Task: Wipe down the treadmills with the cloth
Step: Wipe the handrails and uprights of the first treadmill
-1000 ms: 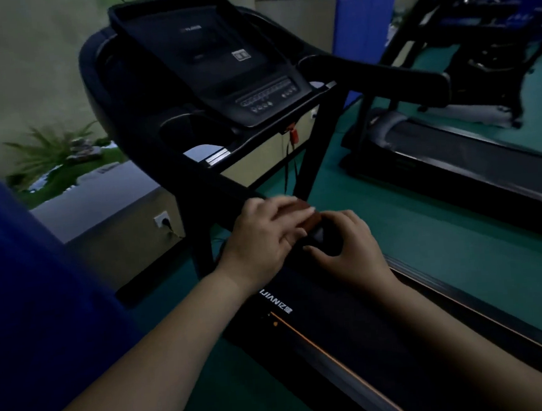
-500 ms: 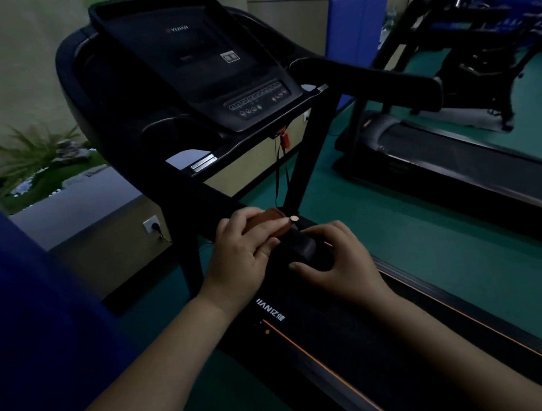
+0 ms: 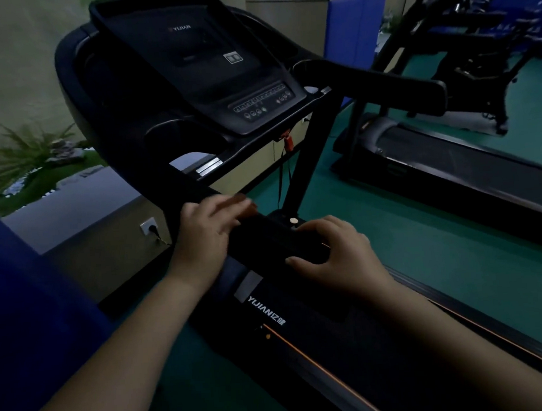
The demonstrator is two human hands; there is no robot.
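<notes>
A sliver of reddish-brown cloth [image 3: 247, 207] shows under the fingers [image 3: 230, 205] of the left hand [image 3: 210, 236], lying on the front motor cover of the black treadmill [image 3: 279, 246], at about 10 o'clock from the white YIJIAN lettering [image 3: 266, 311]. Most of the cloth is hidden and the hand is motion-blurred, but it looks soft, light and limp; likely best worked under a flat palm, bunched enough not to slip on the smooth plastic. The left fingers lie extended, pressing the cloth rather than clenched round it. At 3 o'clock from it, the right hand [image 3: 335, 255] rests on the cover, fingers curled loosely over its edge and holding nothing. Above, at 12 o'clock, stands the dark console [image 3: 206, 64]; a second treadmill [image 3: 454, 165] sits at 2 o'clock on the green floor [image 3: 428, 241].
</notes>
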